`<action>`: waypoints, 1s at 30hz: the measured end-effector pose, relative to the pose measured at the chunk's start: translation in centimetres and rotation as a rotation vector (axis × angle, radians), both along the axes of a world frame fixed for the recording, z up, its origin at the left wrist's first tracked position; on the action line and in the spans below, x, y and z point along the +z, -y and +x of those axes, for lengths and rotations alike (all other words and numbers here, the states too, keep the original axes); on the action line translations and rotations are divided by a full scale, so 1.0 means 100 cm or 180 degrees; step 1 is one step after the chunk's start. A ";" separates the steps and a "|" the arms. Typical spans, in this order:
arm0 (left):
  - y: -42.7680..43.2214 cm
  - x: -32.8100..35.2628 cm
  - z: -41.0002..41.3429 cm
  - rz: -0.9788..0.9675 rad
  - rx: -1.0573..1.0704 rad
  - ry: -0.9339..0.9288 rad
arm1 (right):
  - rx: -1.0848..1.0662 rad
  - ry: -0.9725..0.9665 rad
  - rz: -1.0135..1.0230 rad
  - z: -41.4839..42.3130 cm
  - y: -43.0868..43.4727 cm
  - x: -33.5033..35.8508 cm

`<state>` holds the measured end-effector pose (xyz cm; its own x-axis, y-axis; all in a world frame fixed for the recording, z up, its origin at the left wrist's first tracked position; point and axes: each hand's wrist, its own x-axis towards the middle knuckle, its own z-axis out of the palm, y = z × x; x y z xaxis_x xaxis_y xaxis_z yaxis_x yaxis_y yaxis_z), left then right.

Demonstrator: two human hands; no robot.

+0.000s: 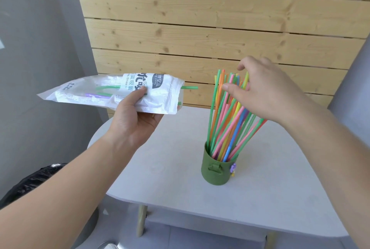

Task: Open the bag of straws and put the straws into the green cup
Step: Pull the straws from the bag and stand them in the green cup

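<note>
Right hand [258, 90] partly covers straws [222, 128]; bag [80, 92] contents unclear.

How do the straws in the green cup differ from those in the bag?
Cup straws stand nearly upright, fanned, in the green cup; bag straws lie roughly level inside the bag. Cup straws are many, multicoloured; bag straws few, green and purple showing. Both are thin plastic straws.
</note>
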<state>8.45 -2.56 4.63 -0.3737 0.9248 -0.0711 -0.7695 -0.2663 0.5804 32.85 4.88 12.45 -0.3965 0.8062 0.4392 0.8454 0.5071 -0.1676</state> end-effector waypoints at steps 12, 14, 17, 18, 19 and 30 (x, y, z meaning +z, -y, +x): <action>-0.002 0.000 0.003 0.0017 -0.0090 0.0009 | 0.0042 0.0686 0.0860 -0.002 -0.012 -0.016; -0.002 0.000 0.004 0.0043 -0.0114 0.0001 | 0.0107 0.0581 0.0894 0.000 -0.014 -0.016; 0.000 0.003 0.006 0.0043 -0.0142 -0.0021 | 0.0187 0.0095 0.1261 -0.001 -0.010 -0.013; 0.001 0.005 0.007 0.0048 -0.0155 -0.0023 | 0.0235 -0.0134 0.1495 -0.002 -0.007 -0.011; 0.002 0.007 0.008 0.0058 -0.0178 -0.0028 | 0.0315 -0.0384 0.1740 -0.004 -0.001 -0.009; 0.008 0.018 0.012 0.0114 -0.0212 -0.0543 | 0.0563 -0.1579 -0.1030 -0.048 0.054 -0.025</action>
<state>9.70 -3.33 6.41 -0.3153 0.9487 0.0215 -0.6773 -0.2409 0.6951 28.07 -0.53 9.91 -0.3475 0.8700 0.3497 0.5349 0.4902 -0.6881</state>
